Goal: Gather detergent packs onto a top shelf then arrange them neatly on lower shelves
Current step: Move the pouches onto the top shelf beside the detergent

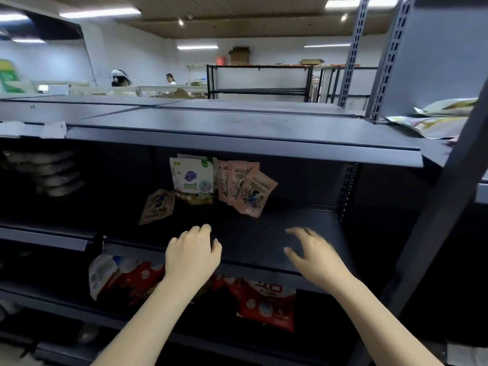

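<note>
Left hand (191,256) curled, empty | right hand (315,256) spread, empty | both at middle shelf (264,244) front edge | packs (224,182) upright at frame centre, bare shelf before them.

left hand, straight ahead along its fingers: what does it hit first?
Probably the white pack standing at the back of the middle shelf. The left hand points up into that shelf, with bare shelf between. The tan pack lies slightly left of that line. Depth is unclear.
</note>
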A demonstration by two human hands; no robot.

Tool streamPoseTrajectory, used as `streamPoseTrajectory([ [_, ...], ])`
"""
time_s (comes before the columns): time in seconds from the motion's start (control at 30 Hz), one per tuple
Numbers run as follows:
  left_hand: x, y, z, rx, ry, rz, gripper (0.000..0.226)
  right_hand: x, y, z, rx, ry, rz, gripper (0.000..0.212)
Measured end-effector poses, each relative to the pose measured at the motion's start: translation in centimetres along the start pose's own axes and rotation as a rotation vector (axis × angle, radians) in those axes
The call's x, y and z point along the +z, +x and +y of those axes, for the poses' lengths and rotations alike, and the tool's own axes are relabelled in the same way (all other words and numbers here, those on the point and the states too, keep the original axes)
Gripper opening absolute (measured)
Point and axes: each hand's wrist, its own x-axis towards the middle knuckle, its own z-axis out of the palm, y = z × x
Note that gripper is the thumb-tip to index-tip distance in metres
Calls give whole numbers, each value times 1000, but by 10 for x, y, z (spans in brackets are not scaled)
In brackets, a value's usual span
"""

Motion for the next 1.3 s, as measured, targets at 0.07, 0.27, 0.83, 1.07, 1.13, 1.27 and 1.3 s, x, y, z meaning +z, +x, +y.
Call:
streamPoseTrajectory([
  [0.07, 7, 18, -10, -18, 13, -3, 36, 7, 19, 3, 11, -4, -11, 46],
  [0.27, 32, 49, -39, -115, 20, -35, 31, 28, 71, 10, 50, 12, -93, 52],
  [0.83, 120, 124, -121, -150, -8, -122, 58, 105, 164, 5, 178, 12, -159, 56],
  [1.07, 145, 158, -157, -218, -81, -123, 59, 130, 204, 7, 408, 150, -108, 67],
  [1.13, 152, 167, -163, -279, -131, -169, 62, 136, 214, 5, 459, 183, -91, 68],
  [1.27, 164, 180, -165, -300, -190, -140, 50, 146, 235, 3, 513, 202, -91, 64],
  [1.3, 163, 184, -164, -340, -241, -105, 45, 147, 238, 1, 561, 242, -76, 67],
])
